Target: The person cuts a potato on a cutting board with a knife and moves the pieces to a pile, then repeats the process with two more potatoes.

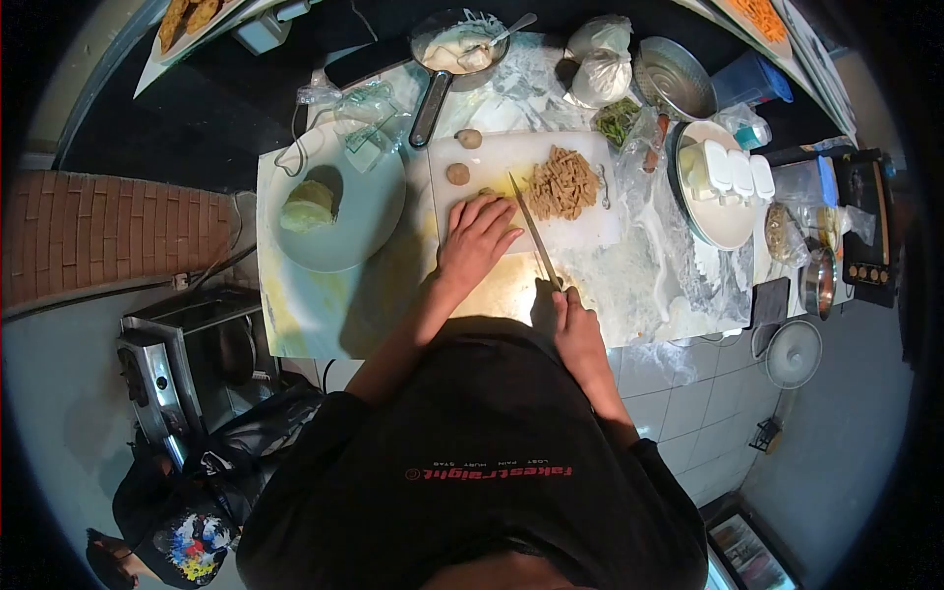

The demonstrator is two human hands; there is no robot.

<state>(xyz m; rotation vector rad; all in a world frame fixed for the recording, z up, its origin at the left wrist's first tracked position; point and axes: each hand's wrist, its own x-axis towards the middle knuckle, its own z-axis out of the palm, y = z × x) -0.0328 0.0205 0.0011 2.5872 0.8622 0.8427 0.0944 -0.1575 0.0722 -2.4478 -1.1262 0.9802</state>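
Observation:
My right hand (577,339) is wrapped round the handle of a kitchen knife (532,226). The blade points away from me, between my left hand and a heap of brown cut strips (562,185). On the white cutting board (605,231), my left hand (479,241) presses down with bent fingers over a small brownish piece, which looks like a meatball and is mostly hidden. Two whole meatballs lie beyond my left fingers, one (458,174) near the board's left edge and another (469,139) at its far edge.
Left of the board is a large plate (369,241) with a green cabbage piece (309,207). A pan (430,108) of white batter stands behind, its handle towards me. Plastic bags (602,77), a metal bowl (676,77) and a plate with white-lidded containers (728,169) are at right.

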